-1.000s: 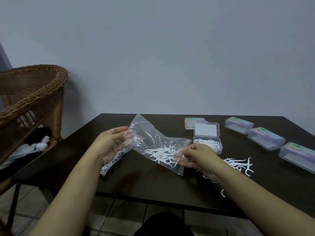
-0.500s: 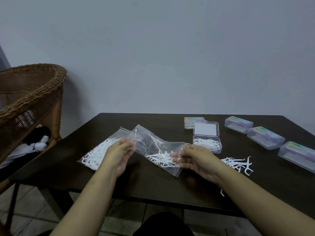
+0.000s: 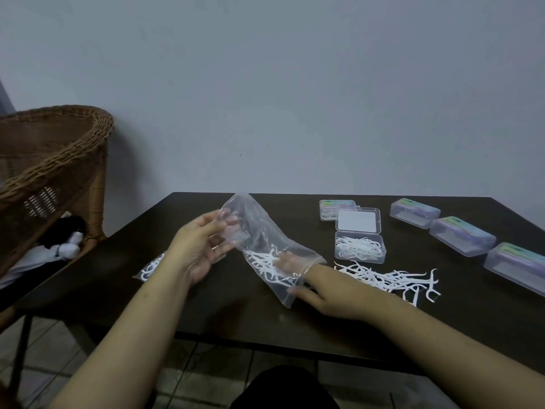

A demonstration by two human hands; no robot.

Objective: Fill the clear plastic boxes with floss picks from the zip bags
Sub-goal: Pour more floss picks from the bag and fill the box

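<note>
Right hand (image 3: 321, 287) fingers reach inside zip bag (image 3: 265, 246) at frame centre; left hand (image 3: 203, 246) grips its raised end: scoop picks gently.

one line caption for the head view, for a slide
Right hand reaches into zip bag held by left hand, beside open box.

Held a clear zip bag (image 3: 259, 231) above the counter (image 3: 236, 314) near its front edge, left hand (image 3: 203, 246) gripping the raised end. Reached the right hand (image 3: 321, 287) into its mouth among floss picks (image 3: 268, 267). Open box (image 3: 359, 246) lay toward the right edge.
</note>
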